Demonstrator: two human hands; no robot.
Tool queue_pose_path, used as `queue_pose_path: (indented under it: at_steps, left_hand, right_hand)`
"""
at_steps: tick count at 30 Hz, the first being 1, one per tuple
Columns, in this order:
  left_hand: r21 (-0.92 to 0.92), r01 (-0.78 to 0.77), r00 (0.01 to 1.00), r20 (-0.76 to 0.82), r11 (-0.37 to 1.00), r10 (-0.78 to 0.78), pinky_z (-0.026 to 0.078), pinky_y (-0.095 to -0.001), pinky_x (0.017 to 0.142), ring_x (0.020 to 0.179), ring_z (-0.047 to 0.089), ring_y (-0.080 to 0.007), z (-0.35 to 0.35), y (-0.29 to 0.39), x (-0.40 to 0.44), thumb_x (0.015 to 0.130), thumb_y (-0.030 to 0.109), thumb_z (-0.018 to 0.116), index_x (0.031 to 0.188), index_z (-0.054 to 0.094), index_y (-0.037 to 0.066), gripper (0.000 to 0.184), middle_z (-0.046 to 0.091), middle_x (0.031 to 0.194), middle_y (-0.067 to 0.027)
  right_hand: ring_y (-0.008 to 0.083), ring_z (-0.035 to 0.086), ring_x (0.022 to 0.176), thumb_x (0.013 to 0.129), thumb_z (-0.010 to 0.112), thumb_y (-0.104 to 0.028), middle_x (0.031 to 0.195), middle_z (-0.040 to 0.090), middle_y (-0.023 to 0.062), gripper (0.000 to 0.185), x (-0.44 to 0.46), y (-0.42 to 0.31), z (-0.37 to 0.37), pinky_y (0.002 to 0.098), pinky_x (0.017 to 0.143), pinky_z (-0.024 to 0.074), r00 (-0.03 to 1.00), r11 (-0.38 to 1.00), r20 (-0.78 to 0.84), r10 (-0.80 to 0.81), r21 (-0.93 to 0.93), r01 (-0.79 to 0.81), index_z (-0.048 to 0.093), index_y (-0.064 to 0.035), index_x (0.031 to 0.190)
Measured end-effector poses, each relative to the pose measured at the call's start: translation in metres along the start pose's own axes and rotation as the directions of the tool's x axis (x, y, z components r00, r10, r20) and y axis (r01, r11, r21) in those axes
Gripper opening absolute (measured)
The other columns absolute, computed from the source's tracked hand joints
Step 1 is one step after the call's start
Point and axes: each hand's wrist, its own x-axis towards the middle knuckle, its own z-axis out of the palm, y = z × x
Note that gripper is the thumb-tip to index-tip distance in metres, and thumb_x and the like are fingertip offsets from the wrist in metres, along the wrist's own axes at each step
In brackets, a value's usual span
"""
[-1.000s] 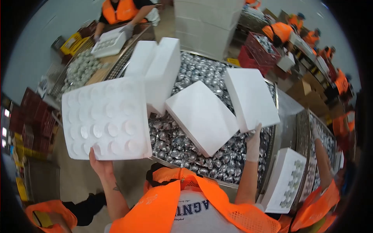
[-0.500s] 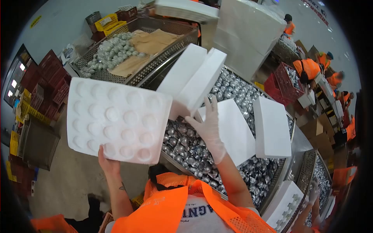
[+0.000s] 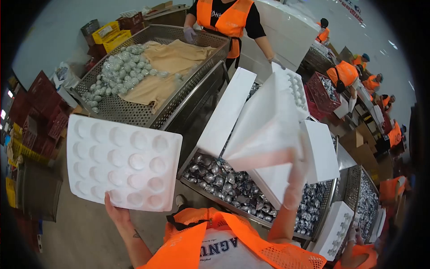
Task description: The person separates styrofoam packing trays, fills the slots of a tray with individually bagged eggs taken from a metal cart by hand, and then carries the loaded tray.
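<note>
My left hand (image 3: 117,210) grips the lower edge of a white foam tray (image 3: 103,154), thumb in front; rows of round hollows face me. The gloved right hand (image 3: 297,172), smeared by motion, is at the near right corner of a tilted white foam block (image 3: 264,119), which is blurred too; it appears to hold it. Beneath lie a long white foam block (image 3: 229,110) and another white block (image 3: 321,150). They rest over a bin of silver-wrapped round pieces (image 3: 224,177).
Upper left, a perforated metal bin (image 3: 154,121) holds pale wrapped egg-shaped pieces (image 3: 123,71) and tan cloth (image 3: 177,56). A co-worker in an orange vest (image 3: 224,15) stands across, one hand near a foam tray of round pieces (image 3: 296,92). Red crates (image 3: 323,89) stand at right.
My right hand has moved right, and a foam block has shifted right and tilted with it. The left-hand tray has dropped slightly and left. A co-worker has come into view across the bin.
</note>
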Motion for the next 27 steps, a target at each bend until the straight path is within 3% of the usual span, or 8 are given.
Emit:
queue_pose_path:
  at_steps: [2,8,15,18,21,24,25,27]
  left_hand:
    - [0.027,0.012,1.0,0.019,1.0,-0.012,0.04,-0.0456,0.107,0.128,0.047,-0.028,0.001,0.004,0.027,0.097,0.031,0.055,0.14,0.039,-0.003,0.057,0.048,0.141,-0.014]
    - [0.054,0.126,0.965,0.224,0.991,-0.135,0.041,-0.0429,0.107,0.128,0.047,-0.0282,0.036,-0.006,0.109,0.099,0.029,0.053,0.14,0.04,-0.004,0.054,0.047,0.142,-0.0141]
    - [-0.016,-0.012,0.989,0.147,1.0,0.014,0.042,-0.0432,0.106,0.125,0.05,-0.0292,0.097,0.047,0.175,0.099,0.031,0.051,0.139,0.042,-0.003,0.053,0.051,0.138,-0.0143]
    - [-0.065,-0.06,0.994,0.087,0.996,0.066,0.043,-0.0437,0.105,0.126,0.049,-0.0291,0.094,0.062,0.191,0.099,0.031,0.052,0.138,0.042,-0.003,0.053,0.051,0.137,-0.0143]
    - [-0.046,-0.089,0.988,0.12,0.995,0.094,0.043,-0.0435,0.105,0.127,0.048,-0.0287,0.075,0.057,0.205,0.098,0.029,0.055,0.138,0.041,-0.003,0.053,0.049,0.138,-0.0143]
    - [-0.027,-0.065,0.995,0.078,0.998,0.066,0.044,-0.0438,0.104,0.126,0.049,-0.0291,0.059,0.049,0.197,0.097,0.027,0.057,0.139,0.04,-0.003,0.054,0.049,0.139,-0.0141]
    - [-0.027,-0.047,0.998,0.051,0.999,0.048,0.045,-0.044,0.103,0.126,0.049,-0.0294,0.054,0.049,0.193,0.097,0.026,0.057,0.139,0.039,-0.003,0.054,0.048,0.139,-0.014]
    - [-0.04,-0.056,0.998,0.036,0.998,0.058,0.045,-0.0446,0.103,0.126,0.05,-0.0303,0.041,0.054,0.193,0.097,0.027,0.057,0.139,0.039,-0.003,0.056,0.048,0.139,-0.0141]
  right_hand:
    - [0.0246,0.036,0.14,0.082,0.072,-0.008,0.149,0.043,0.012,0.065,-0.017,-0.024,-0.031,0.0359,0.115,0.0266,0.984,0.885,-0.125,0.125,0.463,-0.054,0.047,-0.0015,0.142]
    - [0.0248,0.039,0.138,0.097,0.06,-0.026,0.153,0.036,0.0143,0.058,-0.069,-0.102,-0.046,0.04,0.114,0.0301,0.951,0.828,-0.072,-0.302,-0.514,0.225,0.041,0.0029,0.144]
    - [0.0241,0.047,0.128,0.097,0.055,-0.039,0.142,0.048,0.0112,0.054,-0.149,-0.05,-0.106,0.038,0.102,0.0425,0.764,0.928,-0.584,0.274,0.368,-0.052,0.049,-0.0047,0.138]
    - [0.023,0.05,0.124,0.094,0.06,-0.04,0.135,0.051,0.0135,0.057,-0.172,-0.001,-0.094,0.0394,0.099,0.0448,0.599,0.834,-0.586,0.546,0.316,-0.451,0.048,-0.0019,0.134]
    - [0.0255,0.052,0.118,0.093,0.062,-0.034,0.125,0.054,0.0145,0.05,-0.189,0.049,-0.106,0.0416,0.097,0.0458,0.499,0.554,-0.27,0.823,0.571,-0.605,0.048,-0.0029,0.13]
    - [0.027,0.06,0.094,0.086,0.067,-0.039,0.099,0.059,0.0113,0.039,-0.201,0.107,-0.146,0.0489,0.086,0.0508,0.517,0.596,-0.356,0.779,0.676,-0.433,0.057,-0.01,0.11]
    - [0.0241,0.059,0.091,0.084,0.068,-0.039,0.096,0.057,0.0103,0.038,-0.187,0.064,-0.107,0.0432,0.082,0.0498,0.377,0.537,-0.405,0.833,0.758,-0.371,0.057,-0.0107,0.107]
    - [0.0222,0.059,0.089,0.081,0.069,-0.045,0.095,0.057,0.0102,0.045,-0.173,0.023,-0.067,0.0395,0.079,0.0485,0.351,0.572,-0.451,0.82,0.651,-0.5,0.056,-0.0089,0.105]
